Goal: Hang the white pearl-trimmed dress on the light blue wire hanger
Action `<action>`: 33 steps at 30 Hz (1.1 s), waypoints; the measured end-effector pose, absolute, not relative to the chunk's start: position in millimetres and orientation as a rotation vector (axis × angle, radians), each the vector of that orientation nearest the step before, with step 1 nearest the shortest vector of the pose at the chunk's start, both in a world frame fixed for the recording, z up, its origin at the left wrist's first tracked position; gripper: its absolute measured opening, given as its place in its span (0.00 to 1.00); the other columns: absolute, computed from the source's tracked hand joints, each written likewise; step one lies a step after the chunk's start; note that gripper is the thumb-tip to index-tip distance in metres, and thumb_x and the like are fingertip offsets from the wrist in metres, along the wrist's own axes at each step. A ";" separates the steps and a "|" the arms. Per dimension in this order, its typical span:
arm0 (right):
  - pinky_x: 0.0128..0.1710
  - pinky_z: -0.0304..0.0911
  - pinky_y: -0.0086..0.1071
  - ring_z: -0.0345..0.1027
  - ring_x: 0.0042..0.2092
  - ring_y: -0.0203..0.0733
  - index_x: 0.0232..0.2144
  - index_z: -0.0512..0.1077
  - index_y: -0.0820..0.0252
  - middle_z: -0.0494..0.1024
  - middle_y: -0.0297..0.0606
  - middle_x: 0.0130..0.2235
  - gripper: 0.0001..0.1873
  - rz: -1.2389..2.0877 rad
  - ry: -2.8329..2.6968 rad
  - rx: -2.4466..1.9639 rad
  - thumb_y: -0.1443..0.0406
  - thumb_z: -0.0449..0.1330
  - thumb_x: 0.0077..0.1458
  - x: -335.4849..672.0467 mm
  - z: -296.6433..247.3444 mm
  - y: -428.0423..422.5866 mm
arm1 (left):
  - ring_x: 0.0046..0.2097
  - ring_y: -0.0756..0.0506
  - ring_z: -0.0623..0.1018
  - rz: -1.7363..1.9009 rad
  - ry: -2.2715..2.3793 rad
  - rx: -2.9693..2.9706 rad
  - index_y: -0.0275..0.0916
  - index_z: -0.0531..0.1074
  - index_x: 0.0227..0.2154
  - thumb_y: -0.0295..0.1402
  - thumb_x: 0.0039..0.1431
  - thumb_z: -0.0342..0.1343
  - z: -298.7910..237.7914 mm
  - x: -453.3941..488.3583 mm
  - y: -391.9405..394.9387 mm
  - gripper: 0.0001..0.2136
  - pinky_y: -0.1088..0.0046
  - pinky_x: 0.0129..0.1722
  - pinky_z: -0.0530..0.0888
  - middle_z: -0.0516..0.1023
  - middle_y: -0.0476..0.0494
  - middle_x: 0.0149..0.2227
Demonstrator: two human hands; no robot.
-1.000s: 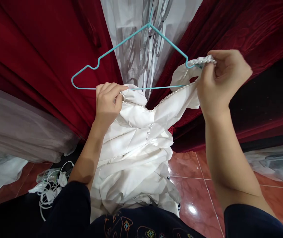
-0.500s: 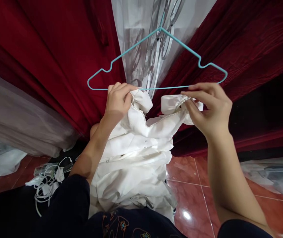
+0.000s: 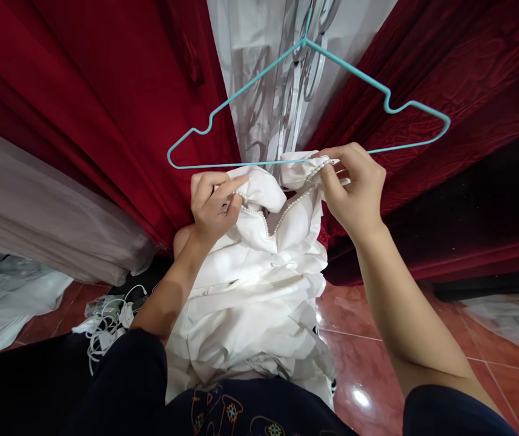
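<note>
Satin-like white cloth is pinched in both hands. Left hand: thumb and forefinger closed narrowly on 1 shoulder of the white garment, at the pearl trim that edges the neckline. Right hand: fingertips closed in the same narrow pinch on the other shoulder, which is gathered into a small bunch just under the bottom bar of the wire hanger. The 2 shoulders are held close together, so the V of the neckline is folded narrow between them. The rest of the garment hangs in loose folds between the forearms down to the person's lap, with a row of small buttons showing below the V. The hanger is turquoise and hangs above both hands with its hook out of frame. It carries nothing: both shoulder notches are bare. Whether the right-hand bunch touches the bar or only comes near it cannot be told. Status, as judged: garment lifted and gripped at both shoulders, 0 of 2 shoulders seated on the hanger. Behind the hanger, red curtains hang on either side of a sheer white curtain. Grey fabric drapes at the left. Lower down lie glossy red floor tiles and a tangle of white cables beside the left forearm.
</note>
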State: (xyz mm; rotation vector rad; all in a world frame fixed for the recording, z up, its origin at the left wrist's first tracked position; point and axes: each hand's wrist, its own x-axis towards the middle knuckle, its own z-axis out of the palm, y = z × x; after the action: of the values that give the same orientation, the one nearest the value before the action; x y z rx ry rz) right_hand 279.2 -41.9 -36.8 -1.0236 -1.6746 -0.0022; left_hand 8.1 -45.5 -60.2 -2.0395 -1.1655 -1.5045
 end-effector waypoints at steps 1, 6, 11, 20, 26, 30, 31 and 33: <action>0.36 0.71 0.38 0.75 0.38 0.42 0.40 0.79 0.53 0.82 0.39 0.40 0.13 -0.013 -1.668 -1.028 0.56 0.58 0.71 280.6 -36.8 -41.6 | 0.41 0.41 0.76 -1.537 -1.158 -2.071 0.43 0.76 0.37 0.33 0.64 0.55 -65.4 4.0 -48.4 0.05 0.59 0.47 0.76 0.75 0.43 0.34; 0.36 0.70 0.37 0.74 0.37 0.41 0.40 0.79 0.53 0.82 0.38 0.39 0.12 -0.022 -1.661 -1.008 0.56 0.58 0.70 285.2 -38.8 -39.6 | 0.26 0.51 0.65 -2.031 -1.587 -2.218 0.43 0.63 0.34 0.27 0.54 0.56 -85.4 -22.4 -38.7 0.08 0.73 0.27 0.63 0.66 0.55 0.26; 0.36 0.68 0.37 0.73 0.37 0.41 0.41 0.80 0.53 0.81 0.39 0.39 0.12 -0.055 -1.651 -0.990 0.57 0.57 0.70 283.9 -42.1 -40.5 | 0.23 0.55 0.57 -2.586 -1.725 -1.661 0.42 0.57 0.30 0.24 0.55 0.60 -69.9 -58.0 9.1 0.14 0.75 0.26 0.55 0.55 0.60 0.22; 0.36 0.68 0.37 0.74 0.39 0.41 0.42 0.79 0.53 0.81 0.39 0.40 0.12 -0.056 -1.637 -0.962 0.58 0.57 0.71 278.5 -46.0 -38.4 | 0.30 0.51 0.63 -2.483 -1.161 -1.769 0.42 0.63 0.27 0.18 0.57 0.60 29.6 -56.9 30.6 0.14 0.71 0.32 0.61 0.60 0.51 0.31; 0.34 0.66 0.34 0.72 0.38 0.40 0.42 0.78 0.55 0.78 0.38 0.38 0.10 -0.077 -1.612 -0.899 0.62 0.56 0.70 273.9 -51.4 -35.8 | 0.24 0.54 0.60 -2.209 -1.201 -2.377 0.43 0.71 0.32 0.27 0.60 0.72 42.9 -23.2 37.0 0.13 0.70 0.27 0.59 0.61 0.57 0.21; 0.36 0.65 0.35 0.71 0.39 0.40 0.43 0.77 0.55 0.76 0.38 0.39 0.10 -0.072 -1.624 -0.914 0.63 0.56 0.70 274.1 -53.6 -34.1 | 0.34 0.51 0.71 -2.222 -0.769 -2.356 0.44 0.74 0.38 0.44 0.66 0.70 29.6 2.5 22.6 0.12 0.69 0.33 0.68 0.72 0.51 0.32; 0.36 0.65 0.35 0.70 0.39 0.40 0.43 0.77 0.55 0.75 0.38 0.39 0.10 -0.065 -1.625 -0.910 0.63 0.55 0.70 274.0 -53.8 -33.6 | 0.36 0.50 0.73 -2.143 -0.734 -2.372 0.44 0.74 0.39 0.44 0.68 0.67 24.1 9.8 15.5 0.11 0.68 0.36 0.70 0.74 0.50 0.35; 0.37 0.65 0.34 0.70 0.39 0.39 0.43 0.76 0.55 0.75 0.38 0.39 0.10 -0.058 -1.623 -0.904 0.64 0.55 0.70 273.5 -53.9 -32.8 | 0.42 0.47 0.78 -1.859 -0.793 -2.532 0.44 0.74 0.42 0.38 0.72 0.61 11.4 24.8 0.2 0.05 0.67 0.44 0.75 0.78 0.47 0.41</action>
State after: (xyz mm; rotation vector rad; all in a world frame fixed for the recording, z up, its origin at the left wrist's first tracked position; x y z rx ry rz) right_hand 273.5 -32.8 -53.9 -0.9042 -1.6234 -0.0584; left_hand 24.8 0.2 11.4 -2.5323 -0.7930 -1.8594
